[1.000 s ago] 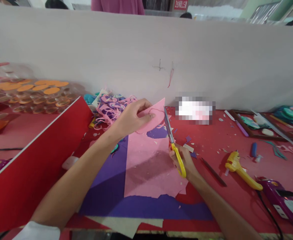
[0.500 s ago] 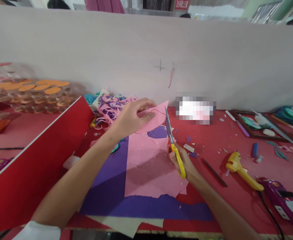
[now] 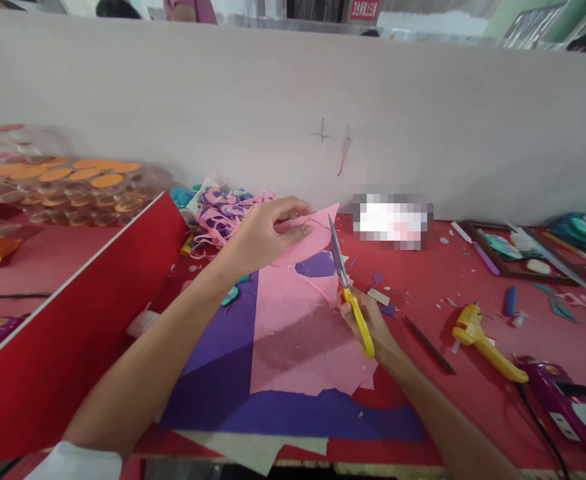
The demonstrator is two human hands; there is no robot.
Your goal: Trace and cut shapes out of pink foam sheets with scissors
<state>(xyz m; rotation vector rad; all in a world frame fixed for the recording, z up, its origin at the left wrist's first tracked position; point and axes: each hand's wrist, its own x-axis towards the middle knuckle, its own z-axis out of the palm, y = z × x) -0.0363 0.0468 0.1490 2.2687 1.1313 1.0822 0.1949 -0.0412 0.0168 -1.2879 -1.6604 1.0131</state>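
My left hand (image 3: 263, 233) pinches a small piece of pink paper (image 3: 309, 241) and holds it up off the table. My right hand (image 3: 365, 323) grips yellow-handled scissors (image 3: 349, 295), whose blades point up and away and meet the right edge of that piece. Below both hands a large pink sheet (image 3: 297, 333) lies flat on a purple sheet (image 3: 223, 373) on the red table.
A red board (image 3: 73, 320) leans at the left. Pink and purple offcuts (image 3: 223, 213) are heaped by the back wall. A yellow glue gun (image 3: 487, 340), a dark pencil (image 3: 427, 343), a purple device (image 3: 567, 403) and scattered scraps lie at the right. Clear trays with orange discs (image 3: 63, 187) sit far left.
The held pink piece has turned slightly as the scissors worked along its right edge. Both hands stay in nearly the same place.
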